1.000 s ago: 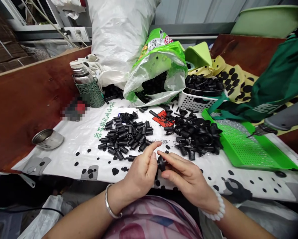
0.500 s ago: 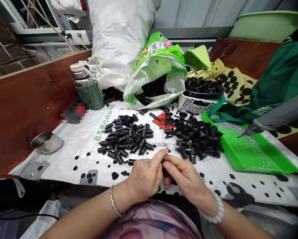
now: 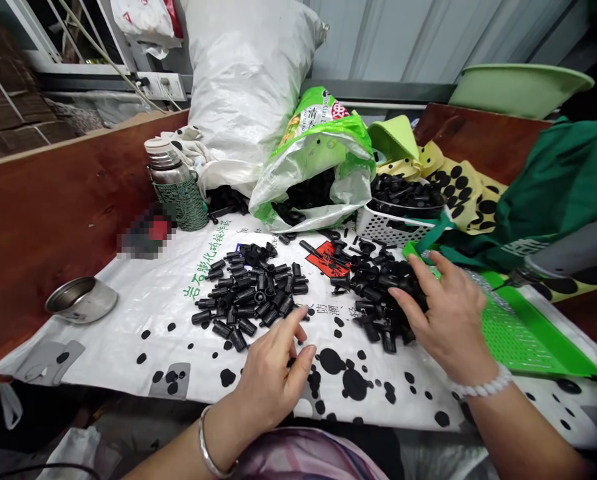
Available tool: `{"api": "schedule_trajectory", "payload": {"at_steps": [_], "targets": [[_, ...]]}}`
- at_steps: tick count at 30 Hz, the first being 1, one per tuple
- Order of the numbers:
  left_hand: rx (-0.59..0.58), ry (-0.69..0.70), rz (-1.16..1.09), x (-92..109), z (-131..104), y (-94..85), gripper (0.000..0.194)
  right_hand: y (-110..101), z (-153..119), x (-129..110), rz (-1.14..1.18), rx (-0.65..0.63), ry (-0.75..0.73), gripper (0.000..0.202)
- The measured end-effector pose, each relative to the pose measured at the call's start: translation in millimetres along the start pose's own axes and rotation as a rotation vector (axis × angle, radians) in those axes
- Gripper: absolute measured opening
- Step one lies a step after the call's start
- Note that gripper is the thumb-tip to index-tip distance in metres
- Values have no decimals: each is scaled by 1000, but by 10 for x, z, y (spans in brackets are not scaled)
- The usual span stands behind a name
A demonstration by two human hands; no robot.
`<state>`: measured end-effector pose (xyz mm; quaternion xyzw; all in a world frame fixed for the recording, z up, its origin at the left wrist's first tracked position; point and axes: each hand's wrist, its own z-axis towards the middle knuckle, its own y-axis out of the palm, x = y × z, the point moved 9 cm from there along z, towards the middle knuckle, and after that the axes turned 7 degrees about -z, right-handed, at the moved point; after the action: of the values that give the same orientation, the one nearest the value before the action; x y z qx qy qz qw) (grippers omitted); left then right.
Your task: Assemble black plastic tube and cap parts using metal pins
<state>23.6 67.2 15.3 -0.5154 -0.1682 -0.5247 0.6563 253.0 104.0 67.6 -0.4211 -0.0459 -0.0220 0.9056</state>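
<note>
My left hand (image 3: 277,368) hovers over the white sheet at the near edge of a pile of small black plastic cylinders (image 3: 246,293). Its index finger and thumb stand apart; the other fingers curl under, and I see nothing held. My right hand (image 3: 451,317), fingers spread, is over the right side of a second pile of black plastic parts (image 3: 373,287), some with wide round ends. It hides part of that pile and the left edge of the green tray (image 3: 553,347), which holds small clear or silvery pieces.
A grey powered driver (image 3: 573,247) points its tip over the tray. Behind are a white perforated basket (image 3: 393,227) of black parts, an open green-and-white bag (image 3: 318,147) and a large white sack (image 3: 248,87). A metal cup (image 3: 86,303) and a flask (image 3: 176,193) stand at left.
My hands were together at the front, fingers around a dark piece. They have parted: the right has moved right over its pile and opened, the left has shifted slightly left and down.
</note>
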Motion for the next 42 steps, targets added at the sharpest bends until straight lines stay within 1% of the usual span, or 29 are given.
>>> {"api": "schedule_trajectory", "payload": {"at_steps": [2, 4, 8, 12, 14, 16, 18, 20, 21, 25, 29, 31, 33, 35, 37, 39, 42], "targets": [[-2, 41, 25, 32, -20, 12, 34, 87, -40, 6, -47, -21, -18, 50], [16, 94, 41, 70, -31, 7, 27, 137, -99, -28, -43, -31, -37, 50], [90, 228, 44, 156, -56, -36, 22, 118, -133, -69, -4, -7, -28, 51], [109, 301, 33, 210, -77, -50, 24, 40, -37, -147, 32, 32, -48, 46], [101, 325, 22, 238, -85, -51, 25, 31, 39, -233, 50, 42, -82, 43], [97, 342, 15, 263, -96, -55, 25, 69, 136, -358, 67, 25, -139, 39], [91, 350, 18, 273, -106, -52, 25, 194, 259, -500, 53, -67, -196, 34], [84, 357, 24, 277, -118, -47, 24, 386, 393, -621, -3, -223, -226, 30], [85, 363, 26, 279, -126, -49, 24, 461, 462, -677, -23, -280, -238, 29], [73, 375, 41, 289, -157, -60, 22, 678, 694, -882, -76, -436, -296, 25], [19, 393, 85, 310, -188, -24, 20, 916, 768, -987, -153, -586, -336, 25], [-20, 397, 111, 308, -194, 20, 20, 1029, 772, -990, -198, -640, -332, 25], [-65, 373, 137, 279, -187, 75, 19, 1098, 769, -984, -231, -672, -325, 27], [-100, 336, 161, 240, -173, 117, 18, 1082, 762, -998, -238, -670, -331, 26], [-110, 322, 171, 229, -164, 129, 18, 967, 737, -1059, -213, -632, -375, 26], [-106, 327, 168, 239, -157, 120, 18, 797, 660, -1164, -161, -588, -469, 26], [-107, 331, 164, 249, -151, 113, 19, 594, 457, -1304, -79, -563, -639, 19]]}}
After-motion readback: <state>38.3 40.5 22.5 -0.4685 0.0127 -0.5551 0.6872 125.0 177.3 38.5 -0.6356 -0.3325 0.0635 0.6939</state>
